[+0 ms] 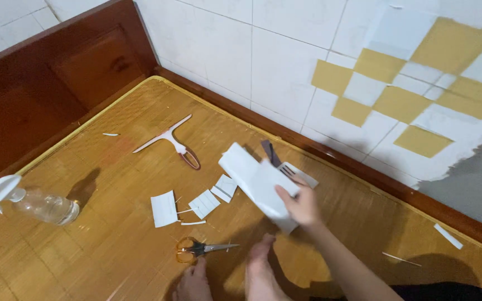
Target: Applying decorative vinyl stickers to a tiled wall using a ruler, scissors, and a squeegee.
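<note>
Your right hand (302, 205) comes in from the lower right and grips a white folded sheet (255, 184), thumb on top and fingers wrapped under its near end; the sheet is raised off the bamboo mat (112, 262) and slants up and to the left; your left hand is not in the picture, so you cannot tell how it stands. Just behind the sheet, toward the wall, a dark strip (270, 152) and a white ribbed piece (299, 174) show past its edge; whether they touch the sheet is not clear.

Your two bare feet (227, 276) rest on the mat at the bottom edge; just beyond the toes lie orange-handled scissors (199, 248), blades shut and pointing right. Farther out, three white cut pieces lie flat in a loose row: a plain rectangle (164, 209), a lined one (205, 204) and a smaller lined one (225, 187) near the sheet's lower edge; thin white slivers (193, 223) lie beside them.

A squeegee (168, 140) with a white blade and brownish loop handle lies well apart toward the far corner; a clear spray bottle (43, 206) with a white trigger head lies on its side at the left edge. The mat sits in a dark wooden frame (57, 72); the tiled wall (252, 50) behind carries a checker of yellow and white squares (408, 83).
</note>
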